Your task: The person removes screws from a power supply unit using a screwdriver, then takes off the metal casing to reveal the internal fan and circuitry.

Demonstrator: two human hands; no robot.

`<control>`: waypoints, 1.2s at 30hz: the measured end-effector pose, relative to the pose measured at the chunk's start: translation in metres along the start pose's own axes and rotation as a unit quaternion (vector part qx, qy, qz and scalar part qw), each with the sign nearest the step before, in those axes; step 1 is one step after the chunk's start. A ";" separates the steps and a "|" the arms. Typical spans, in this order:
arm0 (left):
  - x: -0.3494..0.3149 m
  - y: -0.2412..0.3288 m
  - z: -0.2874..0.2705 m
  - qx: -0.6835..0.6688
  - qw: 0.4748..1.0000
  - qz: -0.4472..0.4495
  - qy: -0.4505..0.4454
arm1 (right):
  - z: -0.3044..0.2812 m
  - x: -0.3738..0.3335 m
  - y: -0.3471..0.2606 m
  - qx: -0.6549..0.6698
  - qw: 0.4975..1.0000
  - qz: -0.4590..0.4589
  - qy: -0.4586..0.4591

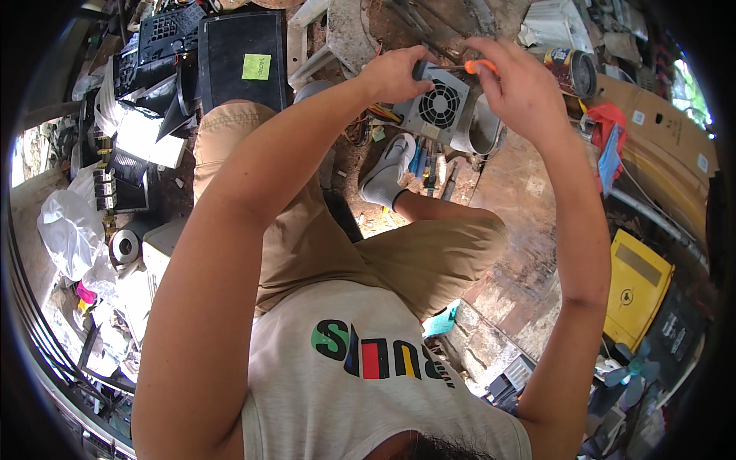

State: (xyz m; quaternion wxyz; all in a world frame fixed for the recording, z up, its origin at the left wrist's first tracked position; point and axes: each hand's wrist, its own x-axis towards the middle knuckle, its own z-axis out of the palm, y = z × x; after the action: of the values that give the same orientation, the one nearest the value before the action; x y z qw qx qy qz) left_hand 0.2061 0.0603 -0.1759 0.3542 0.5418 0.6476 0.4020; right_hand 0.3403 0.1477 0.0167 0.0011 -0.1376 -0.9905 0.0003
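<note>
A grey metal computer power supply (438,106) with a round black fan grille faces up beyond my foot. My left hand (397,75) grips its left upper edge, the fingers bent over the far side. In my right hand (521,86) is a screwdriver (477,67) with an orange handle, its shaft pointing left across the top edge of the power supply. Whether the tip sits in a screw I cannot tell. Coloured wires (383,113) come out on the left of the power supply. Against its lower right side stands a pale round container (484,130).
Several hand tools (433,167) lie beside my shoe (389,167). A jar (571,70) stands at the far right, near cardboard (652,130). A black panel with a yellow-green note (256,67) is at the far left. A yellow case (638,287) lies to the right.
</note>
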 end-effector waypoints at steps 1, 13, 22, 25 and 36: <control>0.000 0.000 0.000 0.000 1.000 0.003 0.001 | 0.000 -0.001 -0.001 0.029 1.000 0.008 -0.002; 0.000 -0.005 0.000 0.017 0.999 0.036 0.034 | 0.002 -0.008 -0.002 -0.018 0.996 0.074 -0.045; 0.010 -0.004 0.000 0.135 0.979 0.131 0.076 | 0.078 -0.140 0.035 0.389 0.764 0.486 0.168; 0.012 0.011 -0.005 0.173 0.976 0.123 0.053 | 0.115 -0.168 -0.010 0.573 0.536 0.575 0.230; -0.016 0.057 0.021 0.215 0.962 -0.085 0.144 | 0.176 -0.175 -0.053 0.767 0.275 0.493 0.307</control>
State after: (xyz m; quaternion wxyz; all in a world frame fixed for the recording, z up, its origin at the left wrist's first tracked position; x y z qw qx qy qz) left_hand 0.2512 0.0525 -0.1330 0.1652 0.4846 0.8065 0.2957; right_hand 0.4942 0.0486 -0.1598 0.4093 -0.5250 -0.2040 0.7178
